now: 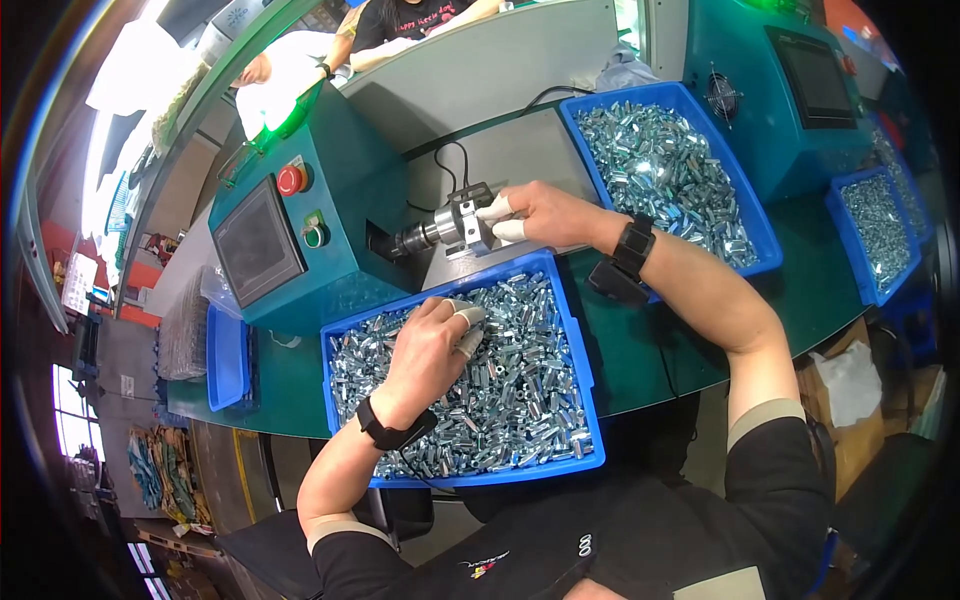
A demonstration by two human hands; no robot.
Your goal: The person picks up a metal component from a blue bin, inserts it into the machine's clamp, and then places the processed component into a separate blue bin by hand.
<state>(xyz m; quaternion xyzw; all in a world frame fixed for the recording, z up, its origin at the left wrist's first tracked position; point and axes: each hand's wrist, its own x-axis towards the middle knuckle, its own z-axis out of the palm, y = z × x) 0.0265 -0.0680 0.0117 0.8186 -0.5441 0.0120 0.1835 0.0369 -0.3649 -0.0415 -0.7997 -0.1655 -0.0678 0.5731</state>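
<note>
My left hand [432,345] is in the near blue bin [462,482], on top of a heap of small shiny metal fittings [520,400]. Its fingers, with pale cots on the tips, curl together; whatever they pinch is hidden. Reaching to the machine, my right hand [545,215] holds its cot-covered thumb and fingertips against the right end of a silver metal fixture [463,226]. The fingers are closed there, and any small part between them cannot be made out. A dark spindle [412,240] joins the fixture to the teal machine [345,190].
A second blue bin [765,255] of metal pieces stands at the far right of the fixture. The machine carries a screen [258,240] and a red stop button [291,180]. Another teal machine [760,110] is at right, a small blue tray [228,358] at left. Co-workers sit behind a grey partition [500,65].
</note>
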